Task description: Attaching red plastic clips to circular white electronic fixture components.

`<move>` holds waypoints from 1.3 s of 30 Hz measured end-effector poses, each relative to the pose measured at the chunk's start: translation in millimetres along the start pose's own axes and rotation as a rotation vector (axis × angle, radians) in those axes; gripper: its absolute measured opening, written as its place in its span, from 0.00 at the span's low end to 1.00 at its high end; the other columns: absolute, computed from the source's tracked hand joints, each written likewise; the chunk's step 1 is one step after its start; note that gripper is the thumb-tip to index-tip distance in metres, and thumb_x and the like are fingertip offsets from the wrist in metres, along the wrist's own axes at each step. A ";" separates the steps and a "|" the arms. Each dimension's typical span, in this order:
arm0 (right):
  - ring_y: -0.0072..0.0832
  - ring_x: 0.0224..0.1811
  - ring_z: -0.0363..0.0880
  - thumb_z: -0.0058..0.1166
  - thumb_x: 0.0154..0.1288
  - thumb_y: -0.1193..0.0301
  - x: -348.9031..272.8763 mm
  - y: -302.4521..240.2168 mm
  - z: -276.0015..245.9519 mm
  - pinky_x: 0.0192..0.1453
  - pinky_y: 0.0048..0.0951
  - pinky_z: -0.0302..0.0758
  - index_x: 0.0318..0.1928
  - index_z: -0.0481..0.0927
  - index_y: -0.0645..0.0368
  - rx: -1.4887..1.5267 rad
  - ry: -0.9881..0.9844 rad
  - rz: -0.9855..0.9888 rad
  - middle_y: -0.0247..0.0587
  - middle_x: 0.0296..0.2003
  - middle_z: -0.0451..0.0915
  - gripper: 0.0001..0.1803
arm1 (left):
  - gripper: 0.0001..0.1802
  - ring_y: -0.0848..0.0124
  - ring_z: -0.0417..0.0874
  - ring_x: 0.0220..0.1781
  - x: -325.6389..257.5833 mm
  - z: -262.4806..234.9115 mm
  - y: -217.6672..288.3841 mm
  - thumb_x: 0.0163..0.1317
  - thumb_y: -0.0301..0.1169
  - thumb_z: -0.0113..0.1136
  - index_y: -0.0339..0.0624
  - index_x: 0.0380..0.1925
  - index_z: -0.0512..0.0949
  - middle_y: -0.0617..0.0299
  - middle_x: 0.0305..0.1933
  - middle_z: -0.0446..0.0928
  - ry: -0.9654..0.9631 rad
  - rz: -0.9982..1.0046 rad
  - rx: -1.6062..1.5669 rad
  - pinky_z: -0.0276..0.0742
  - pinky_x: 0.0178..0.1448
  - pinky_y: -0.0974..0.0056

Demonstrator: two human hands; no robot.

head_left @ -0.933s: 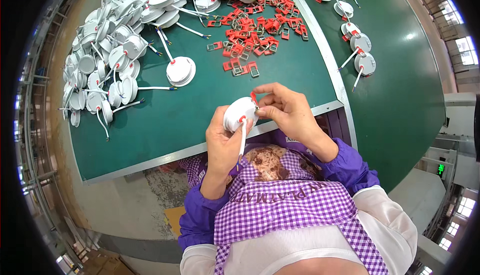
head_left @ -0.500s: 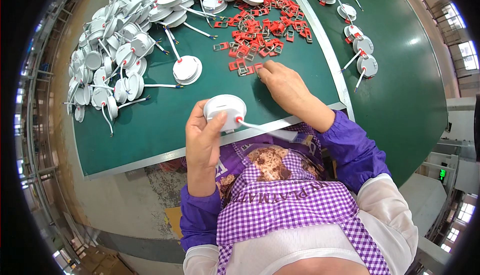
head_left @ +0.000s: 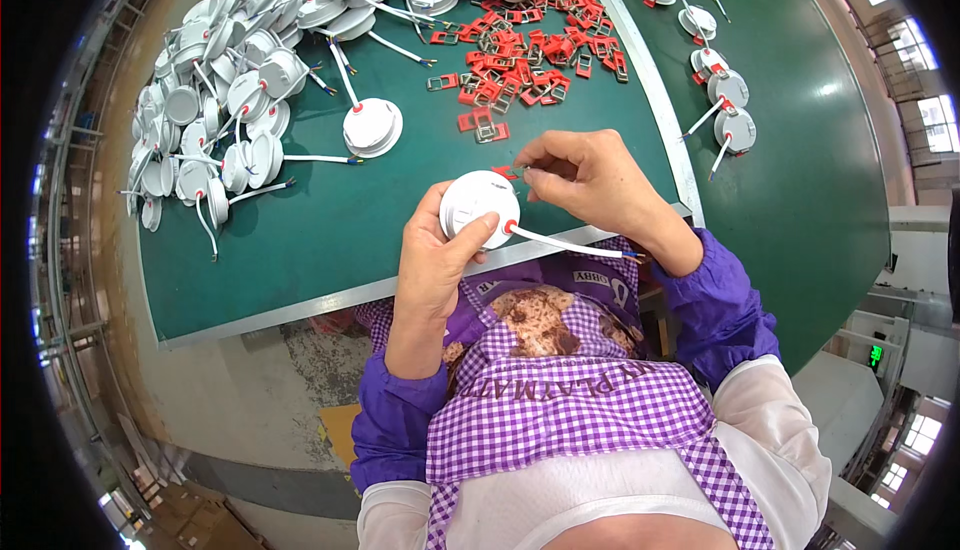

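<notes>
While left hand [head_left: 437, 255] grips round white lamp housing [head_left: 479, 208], right hand [head_left: 585, 178] pinches small red clip [head_left: 507, 173] beside it.

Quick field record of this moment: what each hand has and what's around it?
left hand: grip on white round lamp, its white cable trailing right
right hand: pinching small red clip at the lamp's rim
bench: green table
far left: pile of white lamps
far centre: heap of red clips
</notes>
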State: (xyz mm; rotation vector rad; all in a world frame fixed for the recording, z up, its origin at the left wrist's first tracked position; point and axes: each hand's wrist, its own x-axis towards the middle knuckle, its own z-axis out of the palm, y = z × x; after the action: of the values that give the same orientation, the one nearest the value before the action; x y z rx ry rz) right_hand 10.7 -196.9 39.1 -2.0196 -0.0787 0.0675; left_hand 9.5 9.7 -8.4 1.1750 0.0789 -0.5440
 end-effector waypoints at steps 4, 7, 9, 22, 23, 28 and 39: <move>0.36 0.31 0.85 0.58 0.59 0.76 -7.5 -0.8 5.2 0.36 0.32 0.80 0.38 0.81 0.68 -0.118 0.009 -0.093 0.50 0.30 0.84 0.08 | 0.17 0.77 0.83 0.40 -2.2 11.2 3.4 0.59 0.25 0.66 0.34 0.48 0.76 0.61 0.40 0.82 0.044 0.108 0.182 0.79 0.39 0.73; 0.44 0.32 0.84 0.58 0.59 0.77 -16.9 0.9 16.3 0.37 0.36 0.80 0.39 0.81 0.67 -0.222 0.075 -0.226 0.51 0.32 0.82 0.08 | 0.17 0.77 0.83 0.39 1.4 13.0 -3.6 0.59 0.25 0.66 0.33 0.48 0.76 0.61 0.41 0.82 0.085 0.209 0.265 0.79 0.42 0.71; 0.47 0.33 0.81 0.56 0.61 0.77 -24.4 -0.8 25.0 0.37 0.40 0.78 0.42 0.81 0.64 -0.296 0.147 -0.290 0.50 0.32 0.80 0.09 | 0.17 0.76 0.83 0.39 2.0 12.9 -6.7 0.59 0.25 0.66 0.33 0.48 0.76 0.60 0.41 0.82 0.111 0.256 0.313 0.79 0.44 0.69; 0.45 0.32 0.82 0.57 0.57 0.81 -31.0 3.0 43.5 0.33 0.40 0.79 0.41 0.76 0.63 -0.374 0.240 -0.329 0.48 0.31 0.80 0.10 | 0.17 0.74 0.82 0.38 5.5 13.4 -15.9 0.59 0.26 0.66 0.37 0.49 0.77 0.57 0.39 0.83 0.125 0.390 0.427 0.79 0.40 0.66; 0.45 0.32 0.82 0.57 0.57 0.81 -30.1 5.6 45.1 0.33 0.40 0.79 0.42 0.76 0.63 -0.397 0.248 -0.326 0.47 0.31 0.80 0.11 | 0.17 0.74 0.82 0.38 6.4 13.3 -15.7 0.59 0.26 0.66 0.38 0.48 0.77 0.57 0.38 0.83 0.139 0.400 0.432 0.79 0.40 0.66; 0.44 0.32 0.82 0.57 0.56 0.83 -28.6 8.6 43.6 0.32 0.39 0.79 0.42 0.76 0.63 -0.400 0.259 -0.340 0.47 0.31 0.80 0.12 | 0.17 0.77 0.80 0.43 4.6 11.8 0.8 0.61 0.24 0.66 0.37 0.49 0.77 0.63 0.43 0.81 0.067 0.371 0.542 0.77 0.47 0.70; 0.41 0.30 0.81 0.54 0.56 0.86 -34.5 18.5 47.9 0.32 0.35 0.78 0.40 0.75 0.63 -0.367 0.275 -0.327 0.46 0.30 0.78 0.11 | 0.16 0.78 0.80 0.36 16.3 -3.3 -5.2 0.57 0.25 0.68 0.40 0.46 0.78 0.63 0.35 0.81 -0.101 0.244 0.425 0.77 0.39 0.68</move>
State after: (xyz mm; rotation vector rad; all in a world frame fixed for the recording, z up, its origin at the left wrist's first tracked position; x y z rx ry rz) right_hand -27.2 -164.9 2.0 -2.3336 -0.2607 -0.4617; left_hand 22.1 5.3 -19.6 1.5422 -0.2766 -0.4121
